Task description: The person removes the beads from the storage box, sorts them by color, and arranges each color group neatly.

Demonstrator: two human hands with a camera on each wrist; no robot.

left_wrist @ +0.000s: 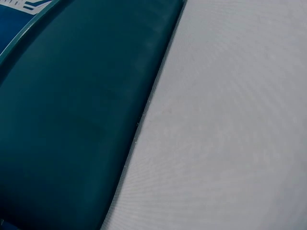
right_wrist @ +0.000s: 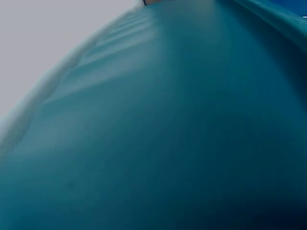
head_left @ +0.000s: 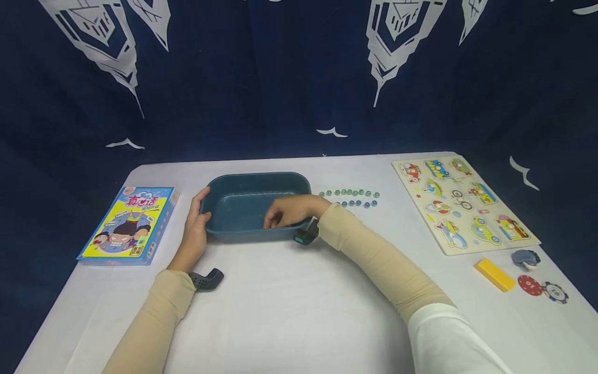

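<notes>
A dark teal plastic basin (head_left: 259,236) stands on the white table; its outer wall fills much of the left wrist view (left_wrist: 81,115) and the right wrist view (right_wrist: 153,124). At its left end my left hand (head_left: 193,228) grips the rim, thumb at the edge and fingers along the outside. My right hand (head_left: 291,209) reaches over the near right rim into the basin, fingers bent downward near the inner wall. Whether those fingertips hold anything is hidden. Just right of the basin lie a row of green marbles (head_left: 349,192) and a row of blue marbles (head_left: 358,203), partly covered by the right wrist.
Left of the basin lies a yellow and blue card-game box (head_left: 126,228). A wooden picture puzzle board (head_left: 462,205) is at the right. Nearer the right edge are a yellow block (head_left: 495,275), a small blue-grey object (head_left: 526,258), a red chip (head_left: 530,285) and a black-and-white chip (head_left: 555,292).
</notes>
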